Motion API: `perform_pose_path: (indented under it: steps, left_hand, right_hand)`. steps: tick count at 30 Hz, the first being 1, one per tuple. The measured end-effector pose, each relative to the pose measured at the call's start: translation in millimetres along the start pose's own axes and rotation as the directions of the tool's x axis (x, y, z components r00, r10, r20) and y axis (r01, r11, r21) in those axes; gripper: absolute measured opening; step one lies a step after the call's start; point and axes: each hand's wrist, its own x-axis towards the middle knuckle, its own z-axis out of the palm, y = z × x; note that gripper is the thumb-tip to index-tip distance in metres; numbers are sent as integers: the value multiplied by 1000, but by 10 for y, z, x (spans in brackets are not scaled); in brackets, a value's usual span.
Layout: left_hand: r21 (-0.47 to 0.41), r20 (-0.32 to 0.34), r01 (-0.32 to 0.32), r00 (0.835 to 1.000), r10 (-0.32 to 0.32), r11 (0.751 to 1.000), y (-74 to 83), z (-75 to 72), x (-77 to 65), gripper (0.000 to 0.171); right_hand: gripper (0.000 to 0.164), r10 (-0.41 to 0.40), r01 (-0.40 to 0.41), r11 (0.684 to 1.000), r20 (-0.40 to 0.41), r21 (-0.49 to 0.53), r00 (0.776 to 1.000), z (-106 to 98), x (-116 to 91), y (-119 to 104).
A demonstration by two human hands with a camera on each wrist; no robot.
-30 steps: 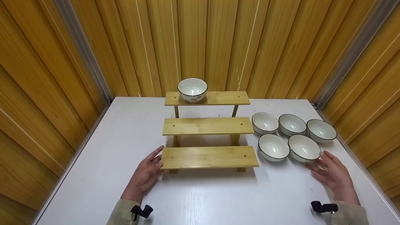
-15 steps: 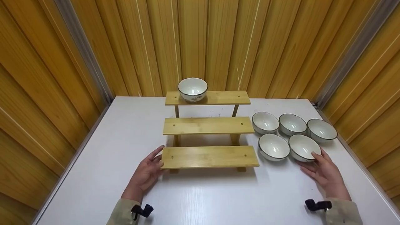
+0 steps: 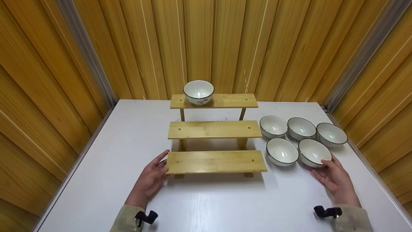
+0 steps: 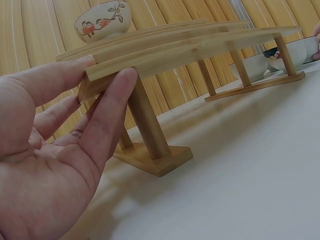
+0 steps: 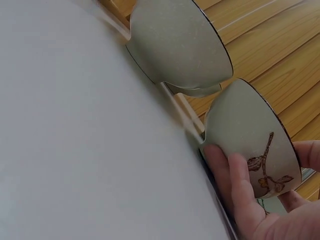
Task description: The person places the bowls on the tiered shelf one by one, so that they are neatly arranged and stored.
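Note:
A three-tier wooden display stand [image 3: 215,130] stands on the table. My left hand [image 3: 151,180] pinches the left end of its lowest board [image 4: 115,70], thumb and fingers on opposite faces of the wood. At the right, my right hand [image 3: 338,178] holds the nearest right-hand bowl [image 3: 313,150], a white one with a dark rim. The thumb lies over the rim, while the fingers [image 5: 240,182] support the outer wall, which bears a brown branch pattern. Another bowl [image 3: 198,90], painted with flowers, sits at the left of the top board.
Several similar white bowls stand grouped right of the stand: one bowl [image 3: 282,152] beside the held one, and a back row with a left bowl [image 3: 273,126], a middle bowl [image 3: 301,128] and a right bowl [image 3: 332,134]. Wood-patterned panels [image 3: 225,48] enclose the white table [image 3: 219,206].
My right hand has moved left and closed on the near right bowl, its thumb now over the rim. The left hand and the stand stay put.

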Motion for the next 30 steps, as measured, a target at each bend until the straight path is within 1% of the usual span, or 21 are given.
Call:
perform_pose_path:
  steps: [4, 7, 11, 13, 15, 17, 19, 20, 27, 30]
  left_hand:
    - [-1, -10, 7, 1000, -7, 1000, 6, 1, -3, 74]
    - [2, -15, 9, 1000, -9, 1000, 7, -5, -1, 74]
    - [3, -12, 4, 1000, -4, 1000, 4, -7, 5, 74]
    - [2, -10, 2, 1000, -2, 1000, 3, -5, 6, 74]
    - [2, -11, 2, 1000, -2, 1000, -2, -4, 6, 74]
    - [8, -14, 4, 1000, -4, 1000, -5, -5, 7, 74]
    - [15, -18, 4, 1000, -4, 1000, -9, -7, 8, 74]
    - [21, -20, 3, 1000, -3, 1000, -12, -8, 9, 74]
    - [21, -11, -4, 1000, 4, 1000, -22, -10, 9, 74]
    - [19, -5, -5, 1000, 5, 1000, -23, -15, 11, 73]
  right_hand:
    - [86, -3, 4, 1000, 11, -14, 1000, -14, -13, -12]
    - [87, -16, 16, 1000, 30, -2, 999, -23, -44, -30]
    - [87, -63, 60, 998, 78, 35, 995, -26, -117, -66]
    - [85, -100, 92, 993, 114, 79, 988, -26, -159, -84]
    - [78, -148, 125, 982, 164, 144, 975, -23, -194, -102]
    - [66, -192, 147, 966, 210, 212, 959, -12, -221, -124]
    - [55, -234, 163, 950, 259, 267, 937, 10, -240, -153]
    - [54, -251, 170, 944, 282, 283, 926, 27, -246, -173]
    - [53, -330, 232, 931, 384, 281, 862, 175, -265, -286]
    - [51, -343, 237, 928, 416, 287, 842, 241, -266, -339]
